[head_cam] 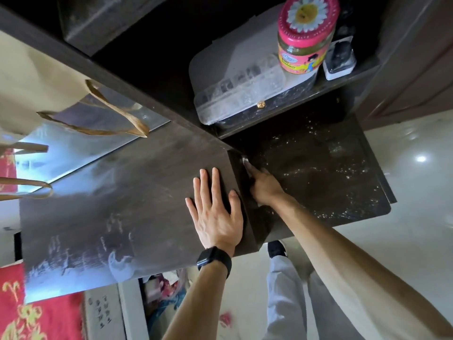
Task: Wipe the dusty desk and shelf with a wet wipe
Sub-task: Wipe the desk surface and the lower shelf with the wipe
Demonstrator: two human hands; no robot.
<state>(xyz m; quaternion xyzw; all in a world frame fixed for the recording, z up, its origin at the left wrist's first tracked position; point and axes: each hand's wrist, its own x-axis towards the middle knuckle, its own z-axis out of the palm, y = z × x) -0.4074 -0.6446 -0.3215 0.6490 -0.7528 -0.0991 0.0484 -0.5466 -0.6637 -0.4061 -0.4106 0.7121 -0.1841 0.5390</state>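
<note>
Wet wipe (245,161): white, bunched, pressed into the corner where the dust-speckled shelf (323,177) meets the side of the desk (122,192). Right hand (266,187) grips it, fingers drawn together around it, only its tip showing. Left hand (215,214) lies flat on the desk top, fingers straight and spread, holding nothing; black watch (214,260) on the wrist. Pink-lidded jar (304,45) and clear plastic box (240,92) stand in the compartment above.

L hand (215,217): flat, fingers spread | R hand (263,186): arm out, grip on wipe (245,160)
</note>
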